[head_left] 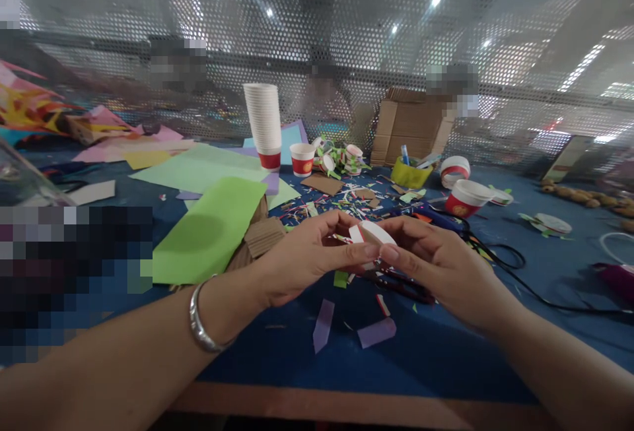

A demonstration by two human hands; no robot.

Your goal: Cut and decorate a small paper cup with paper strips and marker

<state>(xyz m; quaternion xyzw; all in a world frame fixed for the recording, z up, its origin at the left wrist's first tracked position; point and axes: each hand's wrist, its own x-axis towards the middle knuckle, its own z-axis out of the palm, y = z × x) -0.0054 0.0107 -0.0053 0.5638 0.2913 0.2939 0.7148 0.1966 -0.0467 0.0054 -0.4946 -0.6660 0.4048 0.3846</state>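
Both my hands meet over the middle of the blue table [421, 352], pinching one small piece cut from a red and white paper cup [372, 233]. My left hand [307, 256], with a silver bangle at the wrist, grips its left side with thumb and fingers closed. My right hand [436, 266] grips the right side, fingers curled round it. Dark-handled scissors [403, 286] lie on the table just beneath my hands. Purple paper strips [376, 332] lie in front of them.
A tall stack of paper cups [263, 124] and single cups [302, 158] stand at the back. Green paper sheets [212, 230] and corrugated cardboard [262, 236] lie left. A cut cup [465, 197], a yellow tray [410, 173], a black cable [525, 282] and scraps lie right. A perforated screen closes the far side.
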